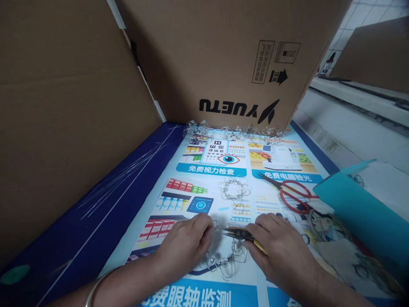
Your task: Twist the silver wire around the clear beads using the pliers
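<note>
My left hand point(188, 241) is closed in a pinch at the upper left of a wire-and-bead ring point(220, 261), with thin wire at its fingertips. The ring has looped wire petals and clear beads, and it lies low over the printed sheet. In my right hand point(277, 245) are long-nose pliers point(239, 233) with yellow handles. Their dark jaws point left across the top of the ring, close to my left fingertips. Whether the jaws grip the wire is too small to tell. Just beyond, a second wire-and-bead ring point(234, 189) lies flat on the sheet.
Red-handled scissors point(295, 196) lie beyond my right hand. A blue box point(361, 204) stands at the right, near a clear plastic bag point(338, 256). Several wire rings point(233, 133) line the back by a cardboard panel point(207, 55). Loose wire strands point(124, 177) lie at left.
</note>
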`<state>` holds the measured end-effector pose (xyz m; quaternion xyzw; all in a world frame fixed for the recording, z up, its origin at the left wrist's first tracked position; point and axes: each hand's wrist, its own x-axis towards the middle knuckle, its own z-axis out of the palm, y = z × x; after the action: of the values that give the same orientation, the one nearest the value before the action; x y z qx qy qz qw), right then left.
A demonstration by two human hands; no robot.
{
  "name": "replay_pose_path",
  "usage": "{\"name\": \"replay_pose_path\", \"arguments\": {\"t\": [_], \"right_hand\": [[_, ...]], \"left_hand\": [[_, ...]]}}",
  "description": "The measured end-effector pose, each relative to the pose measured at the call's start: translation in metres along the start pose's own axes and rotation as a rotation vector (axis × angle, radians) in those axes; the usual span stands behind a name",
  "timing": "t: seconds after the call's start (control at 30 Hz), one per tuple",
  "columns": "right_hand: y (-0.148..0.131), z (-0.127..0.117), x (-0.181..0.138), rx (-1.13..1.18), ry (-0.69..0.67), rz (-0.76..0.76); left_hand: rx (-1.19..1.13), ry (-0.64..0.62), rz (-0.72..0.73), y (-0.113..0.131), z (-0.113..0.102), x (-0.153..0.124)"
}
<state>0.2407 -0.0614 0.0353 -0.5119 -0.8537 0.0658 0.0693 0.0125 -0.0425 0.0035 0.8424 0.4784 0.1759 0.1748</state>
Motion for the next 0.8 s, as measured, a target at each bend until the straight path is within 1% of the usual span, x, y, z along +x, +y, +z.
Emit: {"name": "replay_pose_path", "arguments": {"t": [0.13,0.23,0.47,0.63,0.8], "right_hand": [[0.001,0.005,0.003,-0.009,0.015,-0.006],[0.002,0.008,0.004,-0.011,0.01,-0.026],[0.003,0.013,0.004,-0.023,0.008,-0.052],[0.002,0.013,0.005,-0.021,0.015,-0.052],[0.002,0.007,0.009,-0.02,0.082,-0.016]], "left_hand": [[-0.001,-0.002,-0.065,-0.005,0.006,0.0],[0.006,0.01,-0.076,-0.007,0.01,0.001],[0.02,-0.016,-0.154,-0.003,0.008,0.004],[0.037,-0.026,-0.17,-0.003,0.008,0.002],[0.069,-0.047,-0.158,0.0,0.007,0.002]]}}
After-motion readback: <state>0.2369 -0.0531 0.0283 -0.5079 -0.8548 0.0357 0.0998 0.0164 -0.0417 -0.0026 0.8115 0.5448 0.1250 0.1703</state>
